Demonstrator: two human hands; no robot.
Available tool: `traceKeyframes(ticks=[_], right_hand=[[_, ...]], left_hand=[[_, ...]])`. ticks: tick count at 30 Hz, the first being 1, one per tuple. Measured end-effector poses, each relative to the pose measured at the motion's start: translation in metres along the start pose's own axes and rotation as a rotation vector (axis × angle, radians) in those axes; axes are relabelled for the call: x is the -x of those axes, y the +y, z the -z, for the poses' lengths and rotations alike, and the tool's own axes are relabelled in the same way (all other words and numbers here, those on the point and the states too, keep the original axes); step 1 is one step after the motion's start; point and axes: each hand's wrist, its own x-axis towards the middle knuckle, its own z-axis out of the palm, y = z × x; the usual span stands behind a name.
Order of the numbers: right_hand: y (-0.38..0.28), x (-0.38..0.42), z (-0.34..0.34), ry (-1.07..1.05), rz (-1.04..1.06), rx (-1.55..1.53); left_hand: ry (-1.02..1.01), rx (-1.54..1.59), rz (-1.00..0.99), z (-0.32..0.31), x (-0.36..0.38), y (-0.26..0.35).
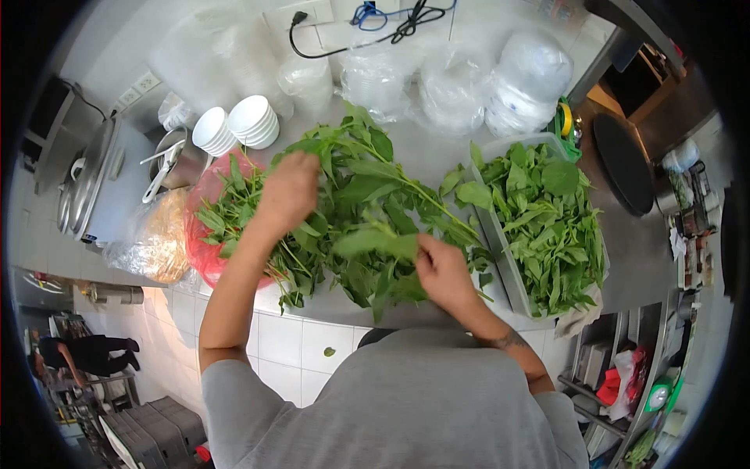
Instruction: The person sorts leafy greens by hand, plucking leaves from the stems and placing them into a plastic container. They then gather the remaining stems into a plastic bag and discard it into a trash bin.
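Observation:
A loose heap of leafy green stems [367,187] lies across the metal counter in front of me. My left hand [291,193] is closed over the left part of the heap, its fingers curled and slightly blurred. What it grips among the leaves is hidden. Over the near right side of the heap, my right hand [445,272] pinches a leafy sprig [376,242], which is smeared by motion and points left. To the right stands a clear plastic tub [504,266] filled with picked green leaves [547,227]. More stems rest in a red plastic bag [205,234] at the left.
Two stacks of white bowls [254,123] stand behind the red bag, near a metal pot [168,148] with utensils. Bagged clear containers [375,78] line the wall. A black oval tray [623,164] is at the right. Another person [90,353] stands far left.

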Motion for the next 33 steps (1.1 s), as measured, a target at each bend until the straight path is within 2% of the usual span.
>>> traceKeyframes(ticks=[2, 6, 9, 12, 15, 18, 21, 24, 30, 33], right_hand=[[0.024, -0.005, 0.000, -0.026, -0.137, -0.179], [0.021, -0.008, 0.014, -0.067, -0.223, -0.339], [0.029, -0.007, 0.009, -0.030, -0.146, -0.409], [0.030, -0.007, 0.009, -0.075, -0.171, -0.411], [0.025, -0.007, 0.011, -0.119, -0.244, -0.382], [0.029, -0.008, 0.006, -0.080, -0.219, -0.568], [0.029, -0.008, 0.013, -0.130, -0.312, -0.597], [0.031, -0.008, 0.014, -0.140, -0.281, -0.671], [0.029, -0.008, 0.019, -0.190, -0.264, -0.782], [0.030, -0.008, 0.020, -0.210, -0.263, -0.842]], left_hand=[[-0.003, 0.144, 0.017, 0.023, -0.003, -0.002], [0.014, 0.396, 0.063, 0.042, -0.002, 0.007], [-0.033, 0.433, -0.082, 0.042, 0.001, 0.020], [-0.081, 0.386, -0.188, 0.028, 0.004, 0.041], [-0.236, 0.323, -0.188, 0.015, 0.004, 0.053], [-0.239, 0.363, -0.209, 0.008, 0.005, 0.056], [-0.153, 0.371, -0.167, 0.004, 0.006, 0.059], [-0.208, 0.379, -0.219, -0.003, 0.005, 0.057], [-0.174, 0.570, -0.160, 0.000, 0.005, 0.065], [-0.236, 0.518, -0.193, -0.001, 0.002, 0.067]])
